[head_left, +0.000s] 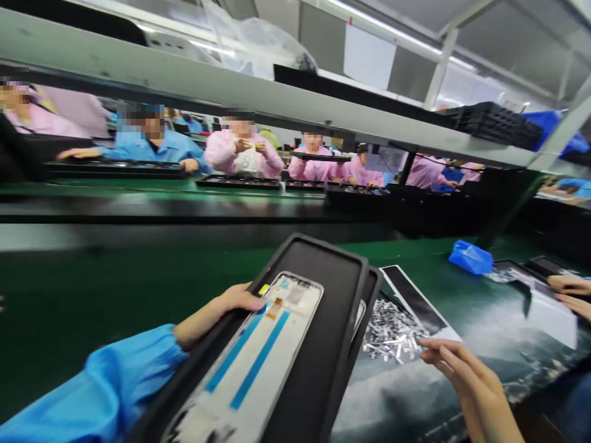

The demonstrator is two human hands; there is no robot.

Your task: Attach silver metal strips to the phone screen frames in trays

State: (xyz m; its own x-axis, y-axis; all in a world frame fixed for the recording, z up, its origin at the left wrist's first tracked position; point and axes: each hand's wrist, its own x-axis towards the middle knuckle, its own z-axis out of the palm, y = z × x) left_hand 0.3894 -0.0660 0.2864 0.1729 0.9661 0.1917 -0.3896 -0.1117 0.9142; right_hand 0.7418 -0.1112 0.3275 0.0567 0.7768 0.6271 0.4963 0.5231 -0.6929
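My left hand (233,300), in a blue sleeve, grips the left edge of a black tray (330,320) that tilts up toward me. A phone frame (258,363) with white backing and two blue strips lies in the tray. A second black tray (372,289) sits right under it. My right hand (462,369) hovers open, fingers spread, just right of a pile of small silvery parts (390,332) and touches nothing that I can see.
A dark strip with a white edge (418,301) lies by the parts on the green bench (69,295). A blue bag (471,257) lies farther right, near another person's hands (572,295). Across the conveyor (138,206), several workers sit behind black trays.
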